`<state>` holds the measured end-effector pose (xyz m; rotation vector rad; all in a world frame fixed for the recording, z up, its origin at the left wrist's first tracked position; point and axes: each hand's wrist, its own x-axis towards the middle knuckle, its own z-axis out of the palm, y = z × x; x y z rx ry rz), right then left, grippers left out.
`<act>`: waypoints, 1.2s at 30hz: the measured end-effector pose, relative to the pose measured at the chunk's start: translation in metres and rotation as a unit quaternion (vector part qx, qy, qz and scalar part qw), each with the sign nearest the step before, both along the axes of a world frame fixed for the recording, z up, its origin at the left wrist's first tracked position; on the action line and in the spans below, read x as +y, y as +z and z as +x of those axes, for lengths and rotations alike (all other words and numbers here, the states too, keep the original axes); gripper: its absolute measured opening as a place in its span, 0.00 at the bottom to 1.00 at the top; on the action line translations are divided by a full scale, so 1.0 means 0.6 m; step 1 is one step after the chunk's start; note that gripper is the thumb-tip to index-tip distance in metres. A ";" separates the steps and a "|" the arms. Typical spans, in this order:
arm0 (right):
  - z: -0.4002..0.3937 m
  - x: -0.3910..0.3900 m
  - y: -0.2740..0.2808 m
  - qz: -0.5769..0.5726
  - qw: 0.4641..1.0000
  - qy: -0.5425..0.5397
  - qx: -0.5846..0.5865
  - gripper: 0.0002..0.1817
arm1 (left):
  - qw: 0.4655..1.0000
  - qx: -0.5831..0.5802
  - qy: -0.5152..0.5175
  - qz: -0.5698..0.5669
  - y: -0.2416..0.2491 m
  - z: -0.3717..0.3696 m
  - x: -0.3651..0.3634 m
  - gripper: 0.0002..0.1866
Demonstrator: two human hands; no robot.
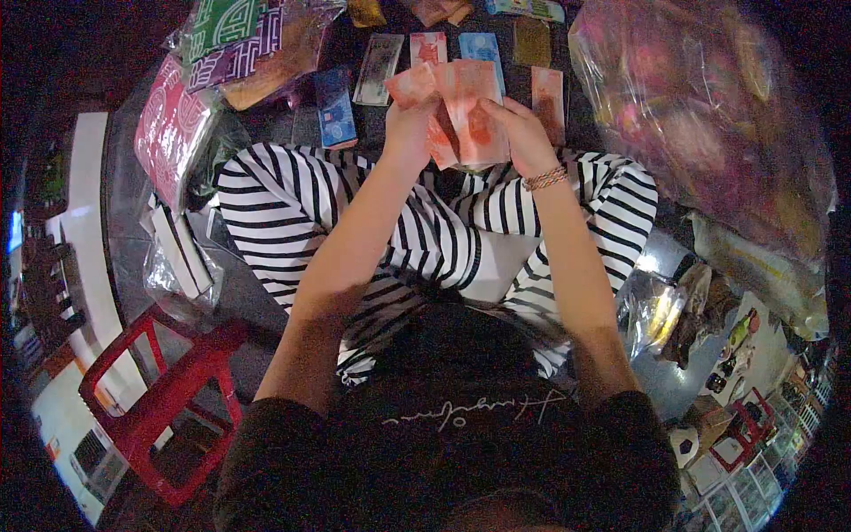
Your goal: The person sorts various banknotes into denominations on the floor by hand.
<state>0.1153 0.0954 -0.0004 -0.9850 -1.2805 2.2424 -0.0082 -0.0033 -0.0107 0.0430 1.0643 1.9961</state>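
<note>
Head view looks straight down on somebody sitting cross-legged in striped trousers [292, 191], and both hands are up in the top middle of the frame working a bundle of red envelopes [465, 111]. The left hand [409, 129] is pinched shut on the left edge of the bundle, thumb side hidden behind the paper. The right hand [523, 133], with a bead bracelet [543, 178] at the wrist, is clamped on the right edge with fingers curled over the front. So the hands are close together with only the fanned envelopes between them.

Above the bundle, along the top of the frame, more packets lie in a row on the dark floor: a blue one [481, 49], a red one [428, 46], a pale one [378, 66]. A blue packet [335, 108] sits left of the hands, just beside the knee. Big clear plastic bag [709, 115] fills the upper right, patterned packs [235, 40] upper left, red stool [164, 399] lower left.

What I'd worry about: the fan looks loose, and the grip is only on the edges, so a slack pinch could let a few slide out and drop onto that sorted row. They'd mix right in. The thin paper could also crease if squeezed harder.
</note>
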 end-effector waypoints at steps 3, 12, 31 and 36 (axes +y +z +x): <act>-0.002 0.002 -0.005 0.027 0.999 0.031 0.023 0.17 | 1.000 0.023 -0.001 0.015 -0.004 0.000 0.000 0.15; -0.001 -0.001 0.018 -0.009 1.000 0.012 0.005 0.18 | 0.999 -0.025 -0.003 -0.026 -0.007 -0.002 -0.001 0.15; -0.001 -0.008 0.020 -0.021 0.996 0.070 0.045 0.19 | 0.994 -0.079 0.021 -0.071 0.027 0.006 0.000 0.13; 0.000 -0.003 0.005 -0.032 0.992 0.095 0.073 0.19 | 0.995 -0.017 0.026 -0.091 0.017 0.009 -0.001 0.13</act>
